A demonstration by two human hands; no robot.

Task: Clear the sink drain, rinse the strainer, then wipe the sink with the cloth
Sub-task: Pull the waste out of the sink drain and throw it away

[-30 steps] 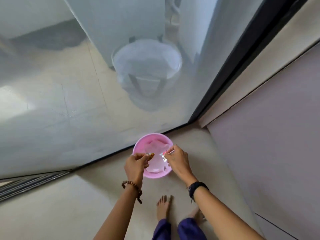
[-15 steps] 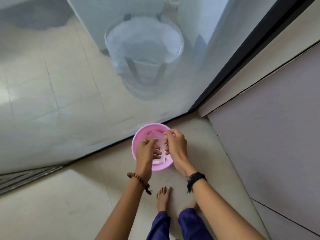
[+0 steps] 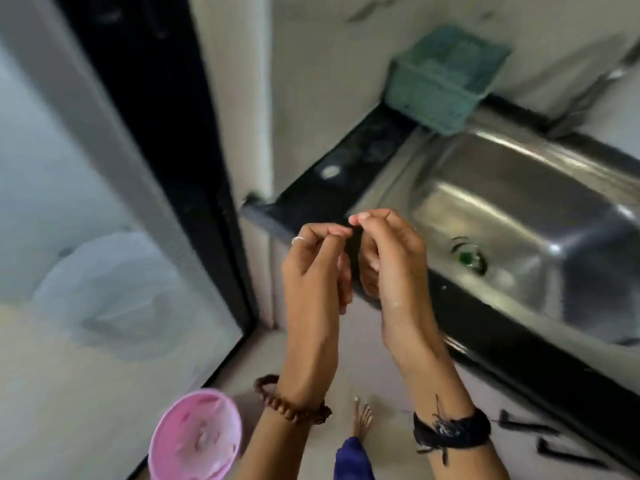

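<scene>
Head view. Standing between steps, by the look of it: drain debris apparently dumped, strainer rinse not yet begun. Holding the left hand (image 3: 313, 271) and the right hand (image 3: 393, 268) raised together just left of the rectangular stainless-steel sink (image 3: 519, 209), fingertips curled inward and nearly meeting; pinching something tiny or nothing at all, cannot tell through the blur. No strainer visible in either hand.

Sitting low in the sink's basin, the round drain opening (image 3: 469, 258), showing something green inside; strainer or leftover scrap, too smeared to tell. No cloth identifiable.

Next move likely calling for a reach rightward into the sink toward that drain, then water from the tap, only partly visible beyond the sink's far rim.

Gleaming smooth and hard, the sink's curved metal walls, set into a glossy black stone table (image 3: 332, 181). Resting at the sink's far-left corner, a teal slotted plastic basket (image 3: 443, 81). Standing on the floor well below-left of the sink, a round pink plastic bin (image 3: 194, 441), thin-walled and light-looking.
</scene>
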